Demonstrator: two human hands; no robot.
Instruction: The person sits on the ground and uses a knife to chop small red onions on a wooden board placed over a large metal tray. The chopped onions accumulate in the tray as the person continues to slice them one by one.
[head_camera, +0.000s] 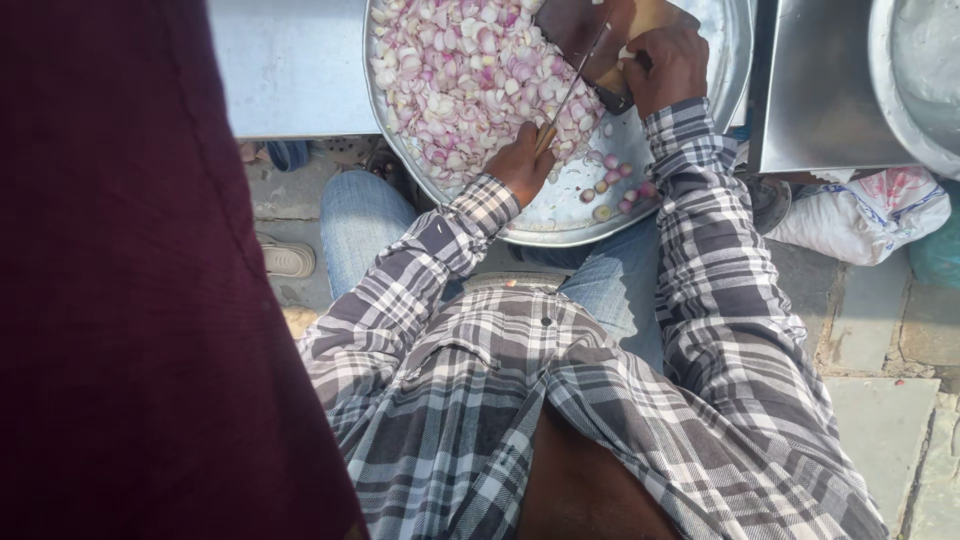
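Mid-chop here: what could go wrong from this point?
The knife in the left hand angles toward the right hand on the wooden board; a slip could cut fingers. The chopped onion pile heaps against the metal tray rim and could spill. Loose whole onions may roll off.

Shiny, scuffed metal tray (690, 180) beneath glossy chopped onion (470, 70); thin steel knife blade (580, 70) glints above the gripping left hand (520, 160); soft checked cotton sleeves (700, 200).
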